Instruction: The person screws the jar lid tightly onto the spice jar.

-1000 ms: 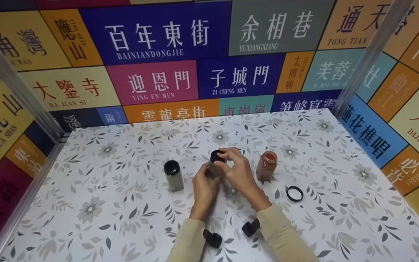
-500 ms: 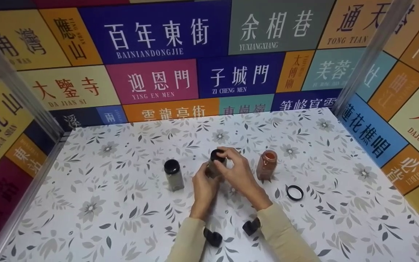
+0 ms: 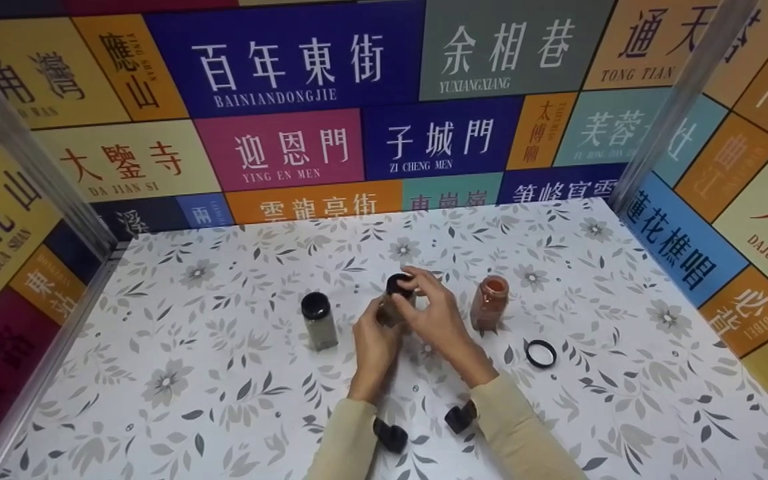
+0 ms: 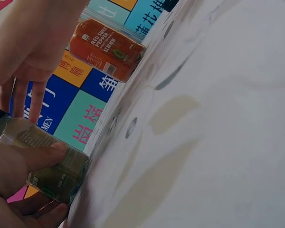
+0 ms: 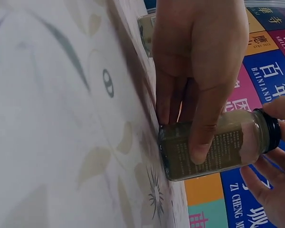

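Observation:
In the middle of the table, my left hand (image 3: 376, 343) grips the body of a glass spice jar (image 5: 223, 142) with greenish-brown contents and a printed label. The jar stands upright with its base on the table. My right hand (image 3: 444, 323) holds the jar's black cap (image 5: 271, 129) by its sides, with thumb and fingers around it. To the right stands an uncapped spice jar (image 3: 490, 307) of red powder, labelled "Red Sweet Pepper" in the left wrist view. Left of my hands is another spice jar (image 3: 321, 327), black-capped, with pale greenish contents.
A black cap (image 3: 541, 354) lies on the table near the red jar, to its front right. The table (image 3: 237, 400) has a white leaf-and-flower cover. Panels with colourful place-name signs (image 3: 284, 67) close off the back and both sides.
The right hand's fingers have shifted slightly at the cap. The left hand, the held jar and the other jars stay where they were.

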### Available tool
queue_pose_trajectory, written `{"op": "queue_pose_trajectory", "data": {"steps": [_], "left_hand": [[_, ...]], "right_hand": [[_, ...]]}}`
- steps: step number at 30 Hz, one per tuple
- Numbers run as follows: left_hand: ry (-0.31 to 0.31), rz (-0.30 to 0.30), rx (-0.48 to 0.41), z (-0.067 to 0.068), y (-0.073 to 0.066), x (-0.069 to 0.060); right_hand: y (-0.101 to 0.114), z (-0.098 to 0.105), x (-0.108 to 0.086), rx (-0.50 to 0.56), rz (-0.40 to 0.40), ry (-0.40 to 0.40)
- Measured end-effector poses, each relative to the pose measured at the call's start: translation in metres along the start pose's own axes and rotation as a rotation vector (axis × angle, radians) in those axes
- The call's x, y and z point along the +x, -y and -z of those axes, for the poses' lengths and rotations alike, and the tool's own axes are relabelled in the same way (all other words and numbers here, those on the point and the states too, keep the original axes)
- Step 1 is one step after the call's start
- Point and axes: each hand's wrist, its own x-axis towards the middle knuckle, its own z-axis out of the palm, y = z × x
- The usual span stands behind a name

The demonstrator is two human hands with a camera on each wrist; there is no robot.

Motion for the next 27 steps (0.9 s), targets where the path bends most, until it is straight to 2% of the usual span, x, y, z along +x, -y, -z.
{"op": "queue_pose_trajectory", "data": {"steps": [10,17,22,27], "left_hand": [[-0.021,0.027,-0.011,-0.0002,-0.0009,-0.0018],[-0.007,0.023,0.0,-0.0009,-0.0036,0.0014],[-0.015,0.011,0.009,-0.0003,-0.0032,0.0013],[-0.016,0.023,-0.004,-0.0003,-0.0025,-0.0003]], "right_hand": [[0.0037,-0.004,0.003,-0.019,-0.005,-0.062],[0.0041,0.0016,0.0042,0.041,-0.062,-0.012],[0.0035,0.0039,0.0033,0.06,-0.07,0.03],[0.0019,0.001,0.0026,0.068,-0.073,0.007]]}}
